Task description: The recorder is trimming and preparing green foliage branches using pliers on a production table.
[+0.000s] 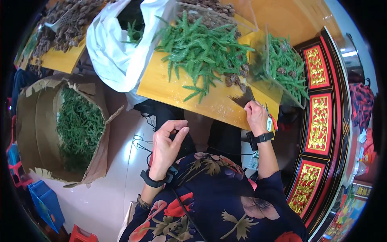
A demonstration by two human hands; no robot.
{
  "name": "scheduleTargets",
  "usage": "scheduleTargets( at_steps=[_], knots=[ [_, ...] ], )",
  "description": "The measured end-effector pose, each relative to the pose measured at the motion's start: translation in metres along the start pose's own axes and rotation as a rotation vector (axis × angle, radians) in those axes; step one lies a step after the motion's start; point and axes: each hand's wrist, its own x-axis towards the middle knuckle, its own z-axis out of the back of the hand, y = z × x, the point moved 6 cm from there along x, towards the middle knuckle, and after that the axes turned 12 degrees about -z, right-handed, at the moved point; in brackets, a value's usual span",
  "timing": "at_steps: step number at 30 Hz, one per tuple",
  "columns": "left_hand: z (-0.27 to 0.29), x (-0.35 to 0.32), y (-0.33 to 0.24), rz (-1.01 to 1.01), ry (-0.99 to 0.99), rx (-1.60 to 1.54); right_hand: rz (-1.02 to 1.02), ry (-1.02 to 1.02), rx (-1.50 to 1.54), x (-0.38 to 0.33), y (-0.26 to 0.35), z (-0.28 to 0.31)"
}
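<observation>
My left hand hovers before my body, short of the table's near edge. Its fingers are curled in toward the thumb; whatever they may hold is too small to make out. At the table's right front, my right hand pinches at the near end of a dark, fan-shaped bundle of thin strands. I cannot tell whether a strand is between the fingertips. Beside that wrist lies a red-handled tool, partly hidden. Green artificial pine sprigs are heaped on the yellow table, with several small pine cones at their right.
A clear bin of sprigs with cones stands at the right. A white bag hangs at the table's left. On the floor, a torn cardboard box holds more greenery. Carved red-and-gold panels line the right side.
</observation>
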Motion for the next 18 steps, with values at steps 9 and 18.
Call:
scheduleTargets(
  at_steps=[9,18],
  knots=[
    [0.009,0.002,0.003,0.032,-0.093,0.039,0.044,0.062,0.005,0.005,-0.001,0.0],
    [0.006,-0.002,0.002,0.014,-0.095,0.085,0.159,-0.143,0.215,-0.001,0.034,0.018]
  ],
)
